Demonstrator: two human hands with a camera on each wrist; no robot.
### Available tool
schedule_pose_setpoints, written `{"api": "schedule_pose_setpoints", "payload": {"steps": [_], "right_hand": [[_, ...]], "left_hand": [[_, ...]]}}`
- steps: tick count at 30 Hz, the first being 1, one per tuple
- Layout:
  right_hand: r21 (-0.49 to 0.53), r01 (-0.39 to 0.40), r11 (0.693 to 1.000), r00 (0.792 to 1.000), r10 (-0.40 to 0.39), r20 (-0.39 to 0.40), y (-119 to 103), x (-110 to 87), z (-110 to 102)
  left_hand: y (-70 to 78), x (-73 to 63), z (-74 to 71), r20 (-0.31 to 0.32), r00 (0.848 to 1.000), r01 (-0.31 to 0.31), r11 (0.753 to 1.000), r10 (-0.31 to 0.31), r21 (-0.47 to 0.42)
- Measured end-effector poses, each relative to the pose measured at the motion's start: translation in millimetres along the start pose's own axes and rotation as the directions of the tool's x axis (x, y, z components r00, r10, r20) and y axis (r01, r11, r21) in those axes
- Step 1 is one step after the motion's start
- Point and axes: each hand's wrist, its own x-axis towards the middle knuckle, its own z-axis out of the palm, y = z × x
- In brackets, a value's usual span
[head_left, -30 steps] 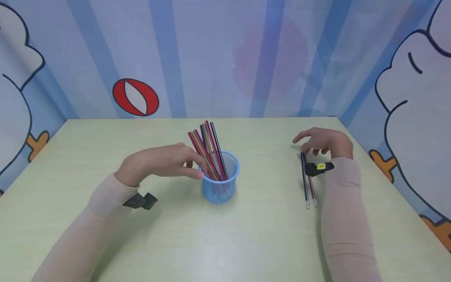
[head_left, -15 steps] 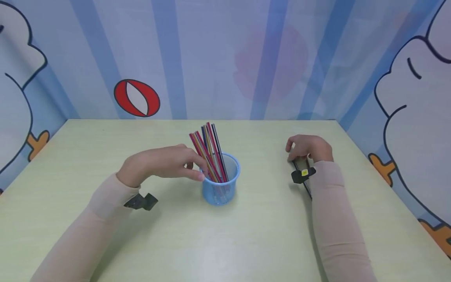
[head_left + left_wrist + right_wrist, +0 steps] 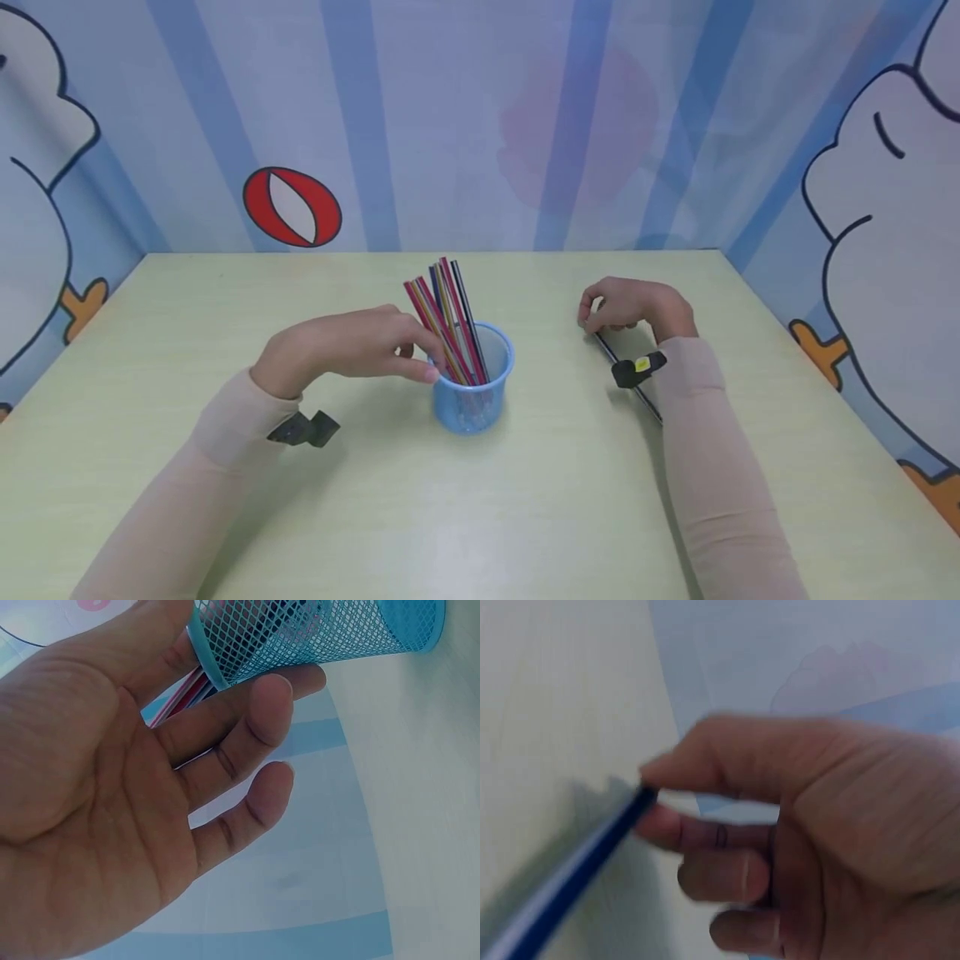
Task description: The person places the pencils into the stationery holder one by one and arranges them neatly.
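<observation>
In the head view a light-blue mesh pencil cup [image 3: 468,410] stands upright, with several red, yellow and dark pencils [image 3: 448,321] leaning left in it. My left hand [image 3: 348,342] holds the cup at its left rim. The left wrist view shows the index finger along the mesh cup [image 3: 315,634], the other fingers loosely bent. To the right, my right hand [image 3: 626,304] pinches one end of a dark pencil [image 3: 648,406] between thumb and index finger. That pencil slants back toward the right forearm. In the right wrist view it shows as a dark blue pencil [image 3: 577,881].
Both hands are over a pale wooden table [image 3: 465,517]. Behind it hangs a blue striped backdrop [image 3: 465,125] with a printed red-and-white ball [image 3: 292,207]. White cartoon figures are printed at both sides. My right sleeve [image 3: 720,458] covers part of the table's right side.
My right hand has moved left and pinched the dark pencil, swinging its far end leftward. The red pencil that lay beside it is now out of sight. The left hand and cup stay put.
</observation>
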Motion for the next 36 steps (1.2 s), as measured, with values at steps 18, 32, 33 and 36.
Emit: {"api": "schedule_pose_setpoints", "payload": {"steps": [18, 32, 33, 36], "right_hand": [[0.214, 0.483, 0.849, 0.844, -0.387, -0.371, -39.3, -47.1, -14.0], [0.245, 0.862, 0.443, 0.448, -0.443, -0.777, -76.8, -96.8, -25.0], [0.24, 0.869, 0.433, 0.438, -0.446, -0.78, -79.4, -98.2, -24.4], [0.225, 0.856, 0.465, 0.449, -0.454, -0.77, -88.3, -98.5, -19.7]], "left_hand": [[2.8, 3.4, -1.6, 0.019, 1.0, 0.009, 1.0, -0.009, 0.0], [3.0, -0.2, -1.0, 0.002, 1.0, 0.028, 1.0, -0.028, -0.004], [3.0, -0.2, -0.9, 0.001, 1.0, 0.025, 1.0, -0.025, -0.004], [2.7, -0.2, -0.1, 0.001, 1.0, 0.017, 1.0, -0.017, -0.011]]}}
